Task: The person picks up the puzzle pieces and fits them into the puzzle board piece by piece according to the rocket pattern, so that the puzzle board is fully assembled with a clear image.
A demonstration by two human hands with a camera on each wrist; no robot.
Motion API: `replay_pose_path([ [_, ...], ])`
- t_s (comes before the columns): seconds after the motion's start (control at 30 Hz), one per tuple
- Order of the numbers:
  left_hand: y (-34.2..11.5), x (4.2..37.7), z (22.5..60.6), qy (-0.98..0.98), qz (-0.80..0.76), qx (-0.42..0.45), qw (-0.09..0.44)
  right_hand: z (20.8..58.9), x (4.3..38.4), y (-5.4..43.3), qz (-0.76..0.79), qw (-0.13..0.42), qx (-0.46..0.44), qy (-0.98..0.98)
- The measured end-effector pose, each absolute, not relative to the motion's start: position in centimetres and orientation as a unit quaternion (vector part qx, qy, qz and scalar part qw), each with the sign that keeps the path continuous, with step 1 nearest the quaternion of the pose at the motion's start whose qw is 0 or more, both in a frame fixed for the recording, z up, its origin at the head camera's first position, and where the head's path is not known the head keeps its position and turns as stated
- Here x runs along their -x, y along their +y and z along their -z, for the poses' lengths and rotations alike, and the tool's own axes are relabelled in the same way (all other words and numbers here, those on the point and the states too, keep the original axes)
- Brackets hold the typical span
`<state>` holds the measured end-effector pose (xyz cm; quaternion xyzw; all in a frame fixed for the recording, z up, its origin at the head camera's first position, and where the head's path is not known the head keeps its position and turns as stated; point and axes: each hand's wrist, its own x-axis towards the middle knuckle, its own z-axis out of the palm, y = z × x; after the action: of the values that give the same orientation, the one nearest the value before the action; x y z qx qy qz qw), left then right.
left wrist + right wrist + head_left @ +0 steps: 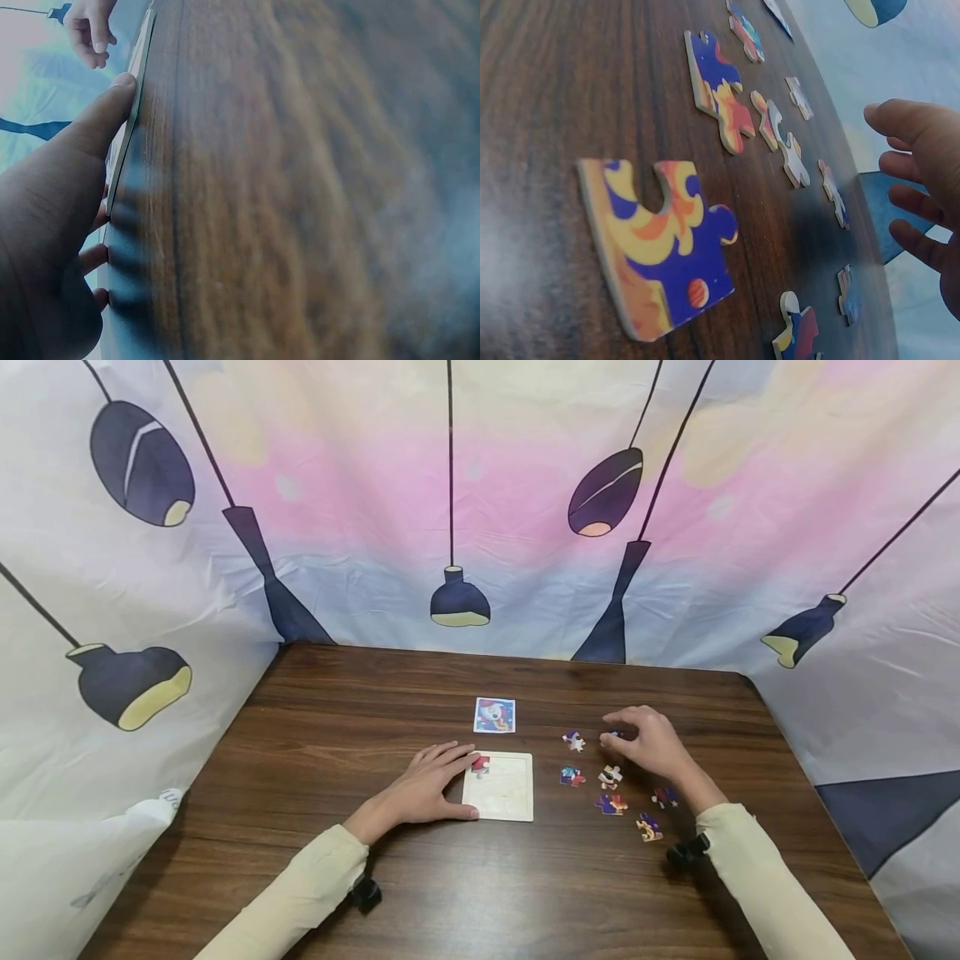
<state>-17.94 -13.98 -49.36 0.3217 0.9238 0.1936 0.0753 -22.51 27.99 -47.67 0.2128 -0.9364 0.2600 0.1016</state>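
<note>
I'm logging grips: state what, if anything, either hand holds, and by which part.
Nothing is gripped: the left hand only touches the puzzle tray at its left side; the right hand is empty.

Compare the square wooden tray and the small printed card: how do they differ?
The wooden tray is larger than the printed card. The tray shows mostly bare, pale wood with a puzzle piece in its far left corner, while the card carries a colourful picture. The left hand touches the tray; no hand touches the card. Both are roughly square and lie flat on the table.
</note>
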Motion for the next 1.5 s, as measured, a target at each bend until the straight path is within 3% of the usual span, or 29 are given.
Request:
replay_pose_path([
  [0.3, -13.9, 18.0, 49.4, 0.926, -0.188, -0.319, 0.082, 48.0, 23.1, 28.6, -0.253, 0.114, -0.201, -0.940],
  [1.5, -14.0, 18.1, 49.4, 0.924, -0.192, -0.322, 0.077, 49.4, 22.5, 30.0, -0.193, 0.072, -0.115, -0.972],
])
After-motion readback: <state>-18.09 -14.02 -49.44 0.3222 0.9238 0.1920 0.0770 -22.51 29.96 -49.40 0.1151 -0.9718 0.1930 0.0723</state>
